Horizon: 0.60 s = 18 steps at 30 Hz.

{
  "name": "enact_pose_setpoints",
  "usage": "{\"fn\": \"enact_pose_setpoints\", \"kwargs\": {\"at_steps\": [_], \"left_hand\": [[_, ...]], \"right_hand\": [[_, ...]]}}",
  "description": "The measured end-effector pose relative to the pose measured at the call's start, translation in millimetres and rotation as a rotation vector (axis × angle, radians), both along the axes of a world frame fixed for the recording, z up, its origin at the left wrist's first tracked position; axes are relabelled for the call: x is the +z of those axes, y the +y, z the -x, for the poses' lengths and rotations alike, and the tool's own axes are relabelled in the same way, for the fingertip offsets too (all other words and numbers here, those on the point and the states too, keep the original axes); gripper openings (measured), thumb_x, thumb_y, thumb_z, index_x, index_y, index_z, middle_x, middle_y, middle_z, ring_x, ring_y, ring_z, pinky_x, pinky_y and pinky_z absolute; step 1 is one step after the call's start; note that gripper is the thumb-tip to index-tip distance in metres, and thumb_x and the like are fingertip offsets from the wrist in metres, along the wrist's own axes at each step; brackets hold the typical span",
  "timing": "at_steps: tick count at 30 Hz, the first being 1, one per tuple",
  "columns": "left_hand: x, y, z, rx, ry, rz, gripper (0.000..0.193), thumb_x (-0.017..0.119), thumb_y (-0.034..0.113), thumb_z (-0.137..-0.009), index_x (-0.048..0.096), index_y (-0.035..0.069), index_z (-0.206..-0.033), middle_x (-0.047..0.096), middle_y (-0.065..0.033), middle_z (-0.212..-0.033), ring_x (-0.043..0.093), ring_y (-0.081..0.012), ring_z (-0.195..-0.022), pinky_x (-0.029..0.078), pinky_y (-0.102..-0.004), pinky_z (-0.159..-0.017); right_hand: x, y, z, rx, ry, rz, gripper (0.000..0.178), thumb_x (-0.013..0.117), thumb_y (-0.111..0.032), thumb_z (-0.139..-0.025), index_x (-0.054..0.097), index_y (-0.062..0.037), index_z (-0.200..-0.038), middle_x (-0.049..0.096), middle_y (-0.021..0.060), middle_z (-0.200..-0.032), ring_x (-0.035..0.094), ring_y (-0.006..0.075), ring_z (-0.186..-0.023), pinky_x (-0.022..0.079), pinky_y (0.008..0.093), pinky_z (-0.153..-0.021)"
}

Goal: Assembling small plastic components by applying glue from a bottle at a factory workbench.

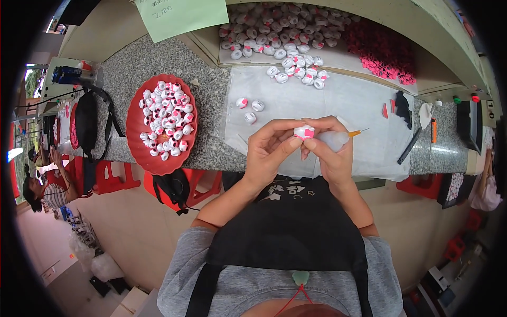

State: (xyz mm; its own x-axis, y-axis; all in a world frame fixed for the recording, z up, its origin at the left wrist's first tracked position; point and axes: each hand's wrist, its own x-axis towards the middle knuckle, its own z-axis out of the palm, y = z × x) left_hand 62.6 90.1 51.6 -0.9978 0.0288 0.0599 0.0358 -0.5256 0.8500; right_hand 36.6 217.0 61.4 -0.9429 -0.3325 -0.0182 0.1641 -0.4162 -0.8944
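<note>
Over the sheet's [364,127] near edge, the left hand [266,150] and right hand [336,158] clamp fingertips on a piece [304,132], the right also gripping a bottle [332,140]. Left of the sheet sits a bowl [135,136]; beyond the sheet lies a heap [282,26].

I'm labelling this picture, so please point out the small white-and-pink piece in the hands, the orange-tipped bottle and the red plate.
Small white-and-pink piece [304,131]: head view, middle of its visible side.
Orange-tipped bottle [332,140]: head view, its translucent body.
Red plate [168,167]: head view, bare lower rim.
</note>
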Motion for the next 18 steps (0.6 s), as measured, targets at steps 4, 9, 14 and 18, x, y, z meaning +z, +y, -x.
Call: {"fn": "enact_pose_setpoints", "kwargs": {"at_steps": [4, 9, 14, 18], "left_hand": [[-0.6, 0.9, 0.8, 0.005, -0.06, -0.08, 0.023, 0.053, 0.003, -0.075, 0.048, -0.001, -0.097, 0.054, -0.0099, -0.089, 0.053, -0.0141, -0.08, 0.041, -0.0259, -0.07], [-4.7, 0.9, 1.2, -0.033, -0.065, -0.118, 0.025, 0.051, 0.004, -0.076, 0.048, -0.001, -0.1, 0.055, -0.0082, -0.088, 0.052, -0.0119, -0.081, 0.04, -0.025, -0.072], [-3.9, 2.2, 1.6, -0.02, -0.074, -0.113, 0.025, 0.051, 0.004, -0.076, 0.048, -0.001, -0.1, 0.055, -0.0081, -0.088, 0.052, -0.0117, -0.081, 0.04, -0.0251, -0.072], [-5.1, 3.0, 2.0, -0.014, -0.081, -0.115, 0.024, 0.051, 0.004, -0.076, 0.048, 0.0, -0.1, 0.055, -0.0079, -0.088, 0.051, -0.011, -0.082, 0.04, -0.0253, -0.072]], "right_hand": [[4.3, 2.5, 2.4, 0.037, 0.007, -0.055, 0.025, 0.053, 0.0, -0.07, 0.049, 0.0047, -0.094, 0.052, 0.0092, -0.069, 0.051, 0.0141, -0.056, 0.043, 0.0243, -0.047], [1.1, 2.4, 1.3, 0.011, 0.013, -0.01, 0.023, 0.053, -0.001, -0.072, 0.052, 0.0029, -0.095, 0.052, 0.0063, -0.064, 0.05, 0.0095, -0.054, 0.043, 0.0214, -0.05], [-2.9, 1.1, 0.9, -0.001, 0.02, -0.01, 0.023, 0.051, -0.002, -0.072, 0.05, 0.0051, -0.094, 0.051, 0.0085, -0.066, 0.051, 0.014, -0.056, 0.044, 0.0246, -0.047], [-4.2, 1.9, 1.3, -0.003, 0.004, -0.002, 0.023, 0.051, 0.0, -0.072, 0.05, 0.0048, -0.094, 0.051, 0.0085, -0.067, 0.051, 0.0137, -0.056, 0.044, 0.0243, -0.047]]}}
